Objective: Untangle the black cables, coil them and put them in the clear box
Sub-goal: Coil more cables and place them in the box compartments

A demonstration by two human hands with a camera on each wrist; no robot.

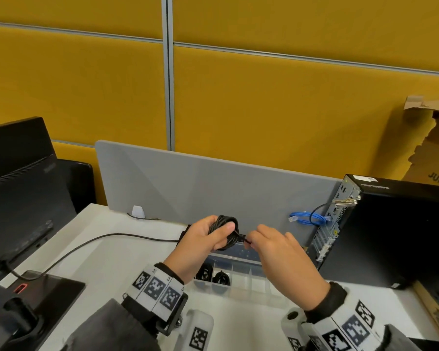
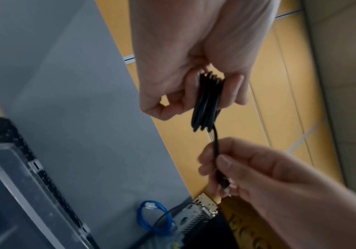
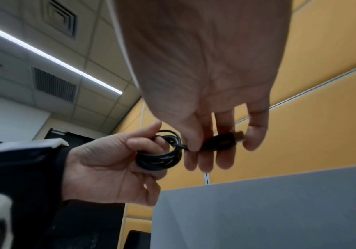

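My left hand (image 1: 209, 236) grips a small coil of black cable (image 1: 226, 222) above the desk, thumb across the loops. In the left wrist view the coil (image 2: 206, 104) hangs from that hand's fingers (image 2: 239, 91), and a short free end runs down to my right hand (image 2: 221, 168). My right hand (image 1: 257, 239) pinches the cable's plug (image 3: 221, 140) between thumb and fingertips, close beside the coil (image 3: 162, 158). Below both hands lies the clear box (image 1: 241, 277), divided into compartments. Two of its left compartments hold coiled black cables (image 1: 222, 277).
A grey desk divider (image 1: 213, 188) stands behind the hands. A black computer tower (image 1: 390, 229) with a blue cable (image 1: 307, 217) sits at right. A black monitor (image 1: 18, 188) stands at left, and its black lead (image 1: 86, 245) runs across the white desk.
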